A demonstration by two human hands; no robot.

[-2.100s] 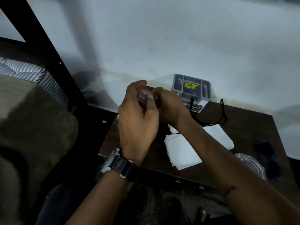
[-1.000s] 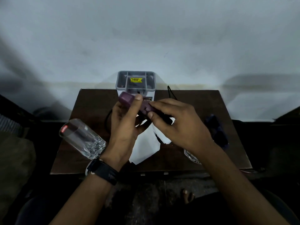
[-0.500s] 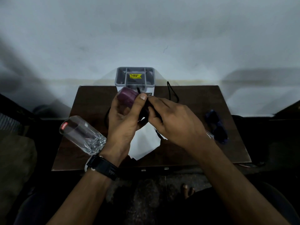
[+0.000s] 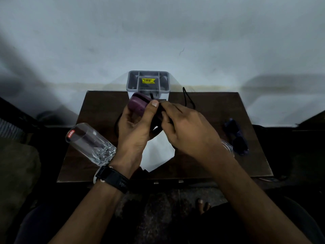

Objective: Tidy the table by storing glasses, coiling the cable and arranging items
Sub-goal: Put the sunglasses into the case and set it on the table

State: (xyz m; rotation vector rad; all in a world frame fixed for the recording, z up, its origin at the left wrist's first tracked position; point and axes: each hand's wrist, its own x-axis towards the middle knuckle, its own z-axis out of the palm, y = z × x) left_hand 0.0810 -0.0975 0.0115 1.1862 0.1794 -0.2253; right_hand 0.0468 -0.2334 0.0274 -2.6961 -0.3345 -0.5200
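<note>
My left hand (image 4: 135,131) grips a purple glasses case (image 4: 138,104) above the middle of the brown table (image 4: 211,106), thumb across its side. My right hand (image 4: 186,132) pinches the case's right end; what lies under its fingers is hidden. A black cable (image 4: 188,99) loops on the table behind my right hand, and part of it shows left of my left hand. Dark blue glasses (image 4: 236,136) lie near the table's right edge.
A clear tumbler (image 4: 90,143) lies on its side at the table's left front. White paper (image 4: 158,154) lies under my hands. A grey organizer box (image 4: 148,82) with a yellow label stands at the back against the wall. A clear round object (image 4: 226,147) peeks from behind my right wrist.
The view swung from the left to face the table squarely. Both hands have kept hold of the purple case and turned it, so its rounded end now faces up and left.
</note>
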